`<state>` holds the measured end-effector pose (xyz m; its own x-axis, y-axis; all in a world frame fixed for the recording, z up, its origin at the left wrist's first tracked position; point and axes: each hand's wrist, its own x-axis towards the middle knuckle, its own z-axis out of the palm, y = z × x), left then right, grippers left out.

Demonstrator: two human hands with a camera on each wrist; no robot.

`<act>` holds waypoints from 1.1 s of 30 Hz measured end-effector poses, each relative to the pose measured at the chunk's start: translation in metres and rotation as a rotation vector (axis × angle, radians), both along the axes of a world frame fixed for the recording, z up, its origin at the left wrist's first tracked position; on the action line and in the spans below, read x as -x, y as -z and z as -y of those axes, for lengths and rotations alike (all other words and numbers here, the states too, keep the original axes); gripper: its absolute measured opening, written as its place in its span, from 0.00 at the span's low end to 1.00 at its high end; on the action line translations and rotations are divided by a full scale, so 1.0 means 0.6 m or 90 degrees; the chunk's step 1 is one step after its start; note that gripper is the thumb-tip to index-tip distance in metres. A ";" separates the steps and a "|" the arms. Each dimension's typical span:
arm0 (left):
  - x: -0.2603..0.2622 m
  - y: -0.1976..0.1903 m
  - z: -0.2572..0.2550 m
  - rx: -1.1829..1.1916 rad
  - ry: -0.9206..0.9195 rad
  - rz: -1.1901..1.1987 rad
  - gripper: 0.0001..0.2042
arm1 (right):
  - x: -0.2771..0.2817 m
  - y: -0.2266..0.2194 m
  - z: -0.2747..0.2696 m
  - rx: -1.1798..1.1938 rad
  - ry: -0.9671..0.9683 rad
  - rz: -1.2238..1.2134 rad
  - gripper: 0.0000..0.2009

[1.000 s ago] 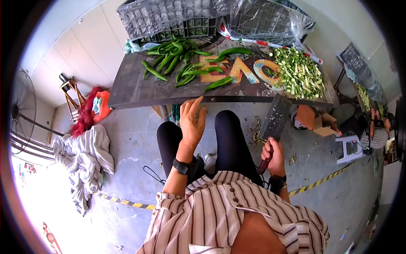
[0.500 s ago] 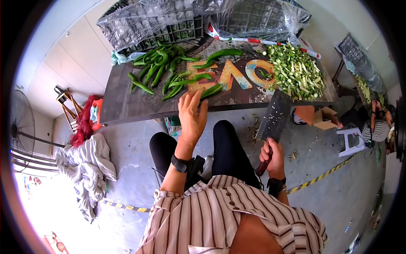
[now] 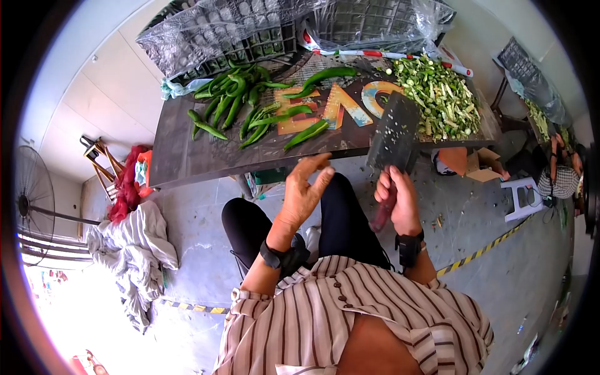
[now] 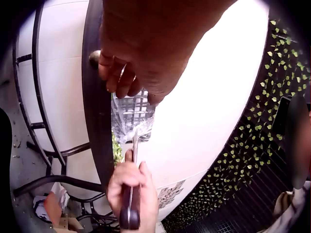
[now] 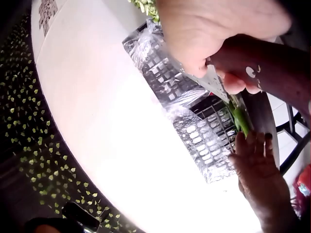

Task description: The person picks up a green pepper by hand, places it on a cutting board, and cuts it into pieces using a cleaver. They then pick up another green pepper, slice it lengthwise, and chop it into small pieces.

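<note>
My right hand point(image 3: 403, 203) grips the dark red handle of a cleaver point(image 3: 394, 132), whose wide dark blade points up toward the table with pale bits stuck to it. Just in front of the table edge hangs my left hand point(image 3: 303, 194), fingers loosely bent and holding nothing. In the right wrist view that left hand point(image 5: 262, 170) appears near a green pepper point(image 5: 240, 120). One long green pepper point(image 3: 306, 135) lies close to the front edge, beyond the left fingertips. More whole peppers point(image 3: 234, 94) are heaped at the left. Chopped green pepper point(image 3: 447, 100) forms a pile at the right.
The dark table point(image 3: 178, 153) carries large printed letters. Black crates under clear plastic point(image 3: 215, 34) line its back. A grey cloth point(image 3: 128, 250) and a fan point(image 3: 28, 200) are at the left; a white stool point(image 3: 522, 200) and another person point(image 3: 555, 175) are at the right.
My left hand has drawn back from the table edge toward me and slightly right. My right hand has raised the cleaver up and left, its blade now overlapping the table edge in the head view.
</note>
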<state>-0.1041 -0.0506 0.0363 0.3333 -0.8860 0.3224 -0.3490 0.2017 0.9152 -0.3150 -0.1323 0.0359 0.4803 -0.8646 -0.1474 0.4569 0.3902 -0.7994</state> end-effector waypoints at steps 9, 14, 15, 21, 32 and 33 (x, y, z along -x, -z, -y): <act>0.031 0.019 -0.007 -0.148 0.175 -0.024 0.23 | -0.094 0.001 0.008 0.145 -0.038 -0.017 0.10; 0.027 0.025 -0.011 -0.165 0.152 -0.125 0.27 | -0.113 -0.007 0.006 0.147 -0.049 -0.051 0.13; 0.026 0.022 -0.012 -0.165 0.151 -0.126 0.27 | -0.114 -0.009 0.007 0.147 -0.066 -0.053 0.13; 0.037 -0.002 -0.013 -0.250 0.153 -0.043 0.23 | -0.127 -0.007 0.007 0.206 -0.043 -0.096 0.13; 0.053 0.010 -0.015 -0.123 0.062 -0.128 0.14 | -0.110 -0.038 -0.001 0.292 -0.153 -0.117 0.14; 0.052 0.012 -0.015 -0.124 0.062 -0.129 0.14 | -0.106 -0.037 -0.001 0.320 -0.152 -0.116 0.15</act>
<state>-0.1354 -0.0414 0.0293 0.2844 -0.9554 0.0795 -0.1435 0.0396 0.9889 -0.2513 -0.1319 0.0579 0.6759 -0.7206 0.1546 0.2408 0.0176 -0.9704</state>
